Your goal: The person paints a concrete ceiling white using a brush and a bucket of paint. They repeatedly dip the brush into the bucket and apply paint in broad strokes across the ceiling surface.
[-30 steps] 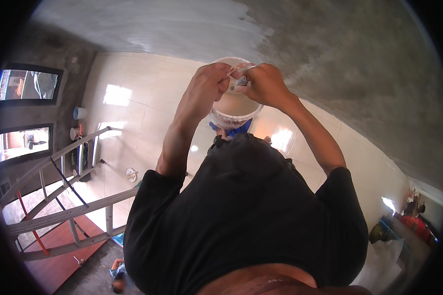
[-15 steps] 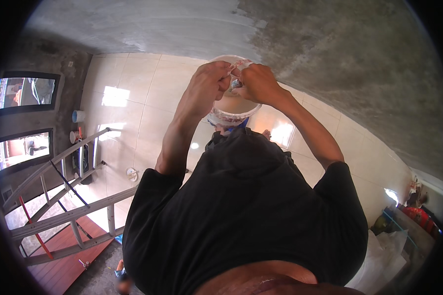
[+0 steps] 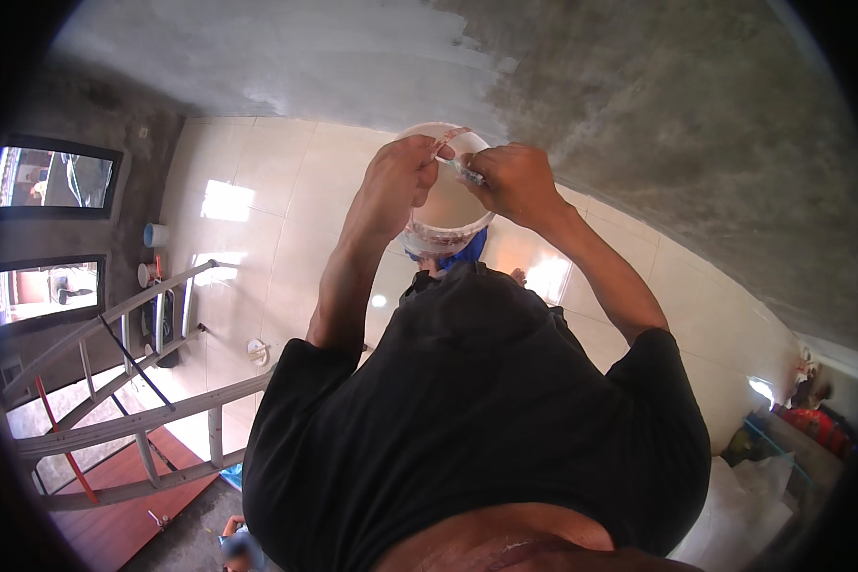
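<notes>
Both my hands are over a white bucket (image 3: 448,234) with a smeared rim; pale, beige contents show inside. My left hand (image 3: 396,181) is closed, pinching a thin whitish plastic wrapper with red print (image 3: 456,134) above the bucket's far side. Just to its right, my right hand (image 3: 522,179) is closed around a small crumpled grey-white piece (image 3: 471,175), whose kind I cannot make out. A small gap separates the fingertips of the two hands. Behind the bucket, the grey wall (image 3: 601,86) carries a paler coat on its left part.
An aluminium ladder (image 3: 153,412) stands at the left on pale floor tiles (image 3: 286,205). Small white tubs, one a pail (image 3: 154,234), stand by the left wall. Another person (image 3: 238,545) is partly visible at the lower left. Plastic sheeting (image 3: 748,496) lies at the lower right.
My right hand has moved slightly right and down, away from the left, with the grey-white piece. My left hand keeps the wrapper. The view has shifted a little.
</notes>
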Tool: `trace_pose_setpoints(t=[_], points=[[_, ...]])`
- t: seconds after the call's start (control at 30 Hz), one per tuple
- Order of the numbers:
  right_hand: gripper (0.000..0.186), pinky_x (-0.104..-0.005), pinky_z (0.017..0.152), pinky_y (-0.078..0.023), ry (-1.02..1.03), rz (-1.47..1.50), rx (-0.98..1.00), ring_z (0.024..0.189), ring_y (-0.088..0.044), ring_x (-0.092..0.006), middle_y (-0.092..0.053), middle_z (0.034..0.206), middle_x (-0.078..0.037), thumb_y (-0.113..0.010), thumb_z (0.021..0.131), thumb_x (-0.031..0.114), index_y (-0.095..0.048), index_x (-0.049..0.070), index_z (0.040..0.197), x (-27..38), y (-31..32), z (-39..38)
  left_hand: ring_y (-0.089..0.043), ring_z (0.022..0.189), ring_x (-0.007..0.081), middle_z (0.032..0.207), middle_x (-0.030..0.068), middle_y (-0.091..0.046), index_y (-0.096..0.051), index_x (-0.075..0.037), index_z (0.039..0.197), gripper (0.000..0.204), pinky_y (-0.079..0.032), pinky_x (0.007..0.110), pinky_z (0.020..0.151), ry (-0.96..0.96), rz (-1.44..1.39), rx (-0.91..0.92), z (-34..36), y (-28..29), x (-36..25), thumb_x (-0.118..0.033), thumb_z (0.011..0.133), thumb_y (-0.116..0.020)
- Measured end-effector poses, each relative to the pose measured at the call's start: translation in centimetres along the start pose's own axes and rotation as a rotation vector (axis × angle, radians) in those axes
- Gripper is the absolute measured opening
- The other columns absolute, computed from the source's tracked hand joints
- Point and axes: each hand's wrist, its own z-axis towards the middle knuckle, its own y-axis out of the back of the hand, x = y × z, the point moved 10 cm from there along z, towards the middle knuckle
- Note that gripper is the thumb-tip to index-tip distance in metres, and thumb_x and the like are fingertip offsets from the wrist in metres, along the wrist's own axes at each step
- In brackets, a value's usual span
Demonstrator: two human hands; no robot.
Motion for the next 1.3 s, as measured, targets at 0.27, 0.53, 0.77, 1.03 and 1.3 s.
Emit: trace_pose_setpoints(t=[0.27, 0.53, 0.77, 1.03, 1.3], points=[[0.016, -0.0341, 0.056, -0.049, -0.15, 0.133, -0.152, 0.06, -0.066, -0.0247, -0.07, 0.073, -0.01, -0.08, 0.074, 0.018, -0.074, 0.008, 0.084, -0.6, 1.7, 0.6, -0.026, 0.052, 0.0019, 0.063, -0.0071, -0.034, -0.062, 0.001, 0.1, 0.029, -0.02, 0.02, 0.045, -0.045, -0.014, 0.007, 0.6, 1.6, 0.5, -0.018, 0.097, -0.041], [0.02, -0.0324, 0.055, -0.049, -0.646, 0.786, 0.193, 0.058, -0.061, -0.0076, -0.067, 0.063, -0.004, -0.082, 0.076, 0.02, -0.075, 0.003, 0.082, -4.5, -4.7, -0.7, -0.028, 0.052, 0.0017, 0.063, -0.0078, -0.035, -0.061, -0.001, 0.097, 0.026, -0.02, 0.02, 0.044, -0.016, -0.041, -0.026, 1.7, 2.3, 1.2, -0.023, 0.096, -0.047], [0.018, -0.0337, 0.056, -0.05, -0.38, 0.417, 0.026, 0.059, -0.066, -0.0252, -0.069, 0.075, -0.014, -0.08, 0.073, 0.018, -0.074, 0.006, 0.085, -2.6, -2.8, 1.0, -0.025, 0.049, 0.0023, 0.061, -0.0068, -0.035, -0.06, -0.001, 0.094, 0.027, -0.018, 0.021, 0.042, -0.043, -0.041, -0.02, 2.2, 4.3, 2.5, -0.023, 0.098, -0.045], [0.017, -0.0413, 0.056, -0.05, -0.02, 0.018, -0.226, 0.063, -0.064, -0.032, -0.067, 0.075, -0.01, -0.077, 0.069, 0.014, -0.069, 0.008, 0.083, 0.4, -3.1, 0.8, -0.024, 0.048, 0.0022, 0.06, -0.0068, -0.034, -0.06, -0.002, 0.095, 0.025, -0.017, 0.02, 0.041, -0.026, -0.015, 0.006, 1.9, 5.0, 3.0, -0.02, 0.098, -0.043], [0.018, -0.0345, 0.05, -0.049, -0.395, 0.294, -0.183, 0.051, -0.062, -0.0268, -0.067, 0.064, -0.011, -0.08, 0.075, 0.02, -0.074, 0.003, 0.079, -2.5, -0.7, 0.9, -0.025, 0.049, 0.0018, 0.06, -0.008, -0.033, -0.061, -0.003, 0.094, 0.023, -0.019, 0.02, 0.042, -0.067, -0.006, -0.01, 1.5, 4.4, 2.1, -0.022, 0.096, -0.048]])
